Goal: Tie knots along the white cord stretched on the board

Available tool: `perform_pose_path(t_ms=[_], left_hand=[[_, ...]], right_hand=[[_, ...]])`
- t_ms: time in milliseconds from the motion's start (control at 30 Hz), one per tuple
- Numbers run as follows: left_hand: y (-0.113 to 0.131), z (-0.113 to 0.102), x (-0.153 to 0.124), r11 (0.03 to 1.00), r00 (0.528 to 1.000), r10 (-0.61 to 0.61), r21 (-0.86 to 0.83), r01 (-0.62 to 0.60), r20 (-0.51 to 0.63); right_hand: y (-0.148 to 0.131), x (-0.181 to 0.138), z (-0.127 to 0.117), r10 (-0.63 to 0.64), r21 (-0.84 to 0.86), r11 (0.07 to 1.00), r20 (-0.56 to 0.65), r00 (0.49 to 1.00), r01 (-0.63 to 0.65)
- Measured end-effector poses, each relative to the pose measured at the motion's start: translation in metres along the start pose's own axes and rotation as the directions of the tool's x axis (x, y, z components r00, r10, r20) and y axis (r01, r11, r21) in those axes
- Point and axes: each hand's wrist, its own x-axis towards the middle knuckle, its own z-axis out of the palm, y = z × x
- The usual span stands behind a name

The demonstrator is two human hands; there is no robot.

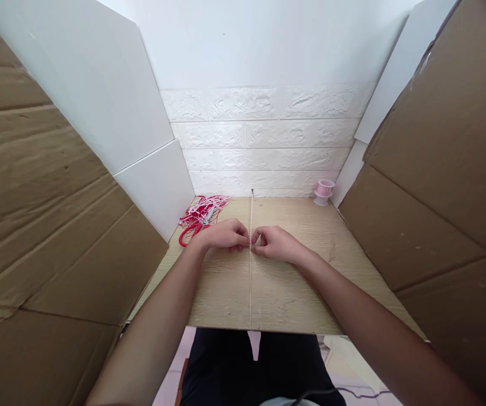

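A thin pale pink-and-white cord (251, 217) runs straight over the wooden tabletop, from a small dark pin (252, 190) at the back to the front edge. Its far stretch looks braided or knotted, while the near stretch is a plain strand. At the lower end of the braided part, my left hand (228, 234) pinches the cord from the left, fingers curled. From the right, my right hand (274, 242) closes thumb and forefinger at the same spot. Any fine thread between the fingertips is too small to make out.
Red-handled scissors (189, 233) lie left of my left hand, against a tangled heap of red and white cords (202, 210). A spool of pink thread (324, 190) stands at the back right. Cardboard panels (56, 225) flank both sides, and a white brick-patterned wall (263, 135) closes the back.
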Motion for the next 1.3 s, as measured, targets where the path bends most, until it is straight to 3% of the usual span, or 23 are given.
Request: perform_pose_path(t_ms=[233,567,933,1167,1233,1300], left_hand=[[-0.004,-0.001,0.001,0.999,0.999,0.037,-0.019,-0.037,0.020],[-0.001,-0.003,-0.002,0.999,0.998,0.042,-0.014,-0.041,0.036],[-0.004,-0.003,-0.003,0.995,0.995,0.049,-0.095,-0.041,0.082],[-0.007,-0.004,-0.004,0.996,0.999,0.006,-0.087,-0.003,0.032],[-0.008,-0.005,-0.004,0.997,1.000,-0.009,-0.081,0.011,0.023],[-0.010,-0.007,-0.004,0.997,1.000,-0.012,-0.081,0.014,0.028]], right_hand=[[-0.006,0.001,0.004,-0.006,-0.027,1.000,-0.064,0.998,0.004],[-0.006,0.001,0.005,-0.046,-0.013,0.999,-0.058,0.997,0.046],[-0.014,-0.002,0.005,0.043,-0.121,0.991,-0.085,0.995,-0.053],[-0.013,-0.003,0.006,-0.012,-0.168,0.986,-0.130,0.991,-0.010],[-0.013,-0.002,0.005,-0.025,-0.134,0.991,-0.124,0.992,0.008],[-0.013,-0.001,0.004,0.030,0.008,1.000,-0.050,0.998,-0.029]])
